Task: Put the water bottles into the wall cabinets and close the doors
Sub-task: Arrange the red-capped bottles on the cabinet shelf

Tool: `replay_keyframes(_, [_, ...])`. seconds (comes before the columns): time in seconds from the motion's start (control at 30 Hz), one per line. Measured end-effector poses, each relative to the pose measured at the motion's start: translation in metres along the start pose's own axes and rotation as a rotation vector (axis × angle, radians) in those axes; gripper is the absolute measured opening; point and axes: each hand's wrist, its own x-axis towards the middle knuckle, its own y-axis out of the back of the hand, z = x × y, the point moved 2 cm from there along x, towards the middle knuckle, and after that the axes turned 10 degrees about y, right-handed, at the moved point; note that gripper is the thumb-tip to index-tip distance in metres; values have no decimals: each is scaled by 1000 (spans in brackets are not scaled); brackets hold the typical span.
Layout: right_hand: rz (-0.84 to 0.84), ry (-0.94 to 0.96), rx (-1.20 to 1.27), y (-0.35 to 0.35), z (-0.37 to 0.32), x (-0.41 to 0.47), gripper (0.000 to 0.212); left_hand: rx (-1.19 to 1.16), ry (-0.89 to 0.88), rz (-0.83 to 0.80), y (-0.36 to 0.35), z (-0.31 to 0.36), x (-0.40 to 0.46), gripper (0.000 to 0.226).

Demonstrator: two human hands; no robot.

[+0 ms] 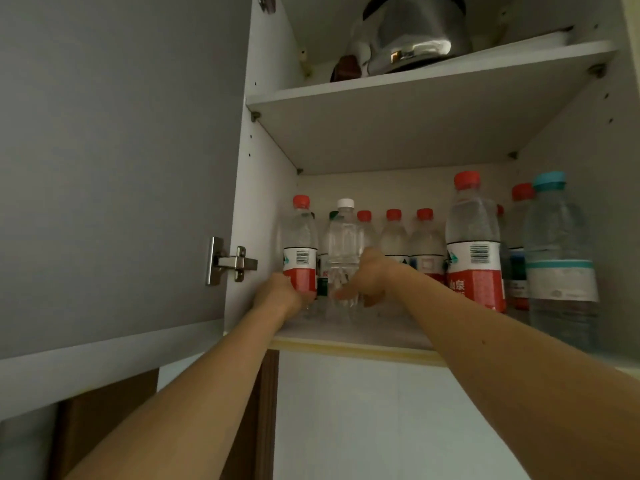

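The wall cabinet stands open, its grey door swung out to the left. Several water bottles stand on the lower shelf. My left hand grips the bottom of a red-capped, red-labelled bottle at the shelf's left end. My right hand holds a clear white-capped bottle just to its right, thumb across the front. A larger red-capped bottle and a teal-capped bottle stand at the front right. Smaller red-capped bottles line the back.
A steel pot with a lid sits on the upper shelf, beside a brown item. The door's metal hinge juts out near my left hand. Below the cabinet is a white wall and a brown frame.
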Motion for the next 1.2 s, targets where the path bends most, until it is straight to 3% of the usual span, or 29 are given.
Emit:
replay_keyframes(0.13, [-100, -14, 35, -2, -6, 15, 39, 62, -15, 33, 4, -3, 2, 47])
replay_keyframes(0.7, [-101, 89, 57, -28, -2, 35, 63, 335, -167, 469, 5, -4, 0, 42])
replay_keyframes(1.07, [-50, 141, 76, -29, 0, 28, 55, 120, -126, 373, 11, -3, -5, 58])
replay_keyframes(1.2, [-32, 170, 54, -30, 1, 28, 55, 250, -183, 285, 16, -5, -15, 51])
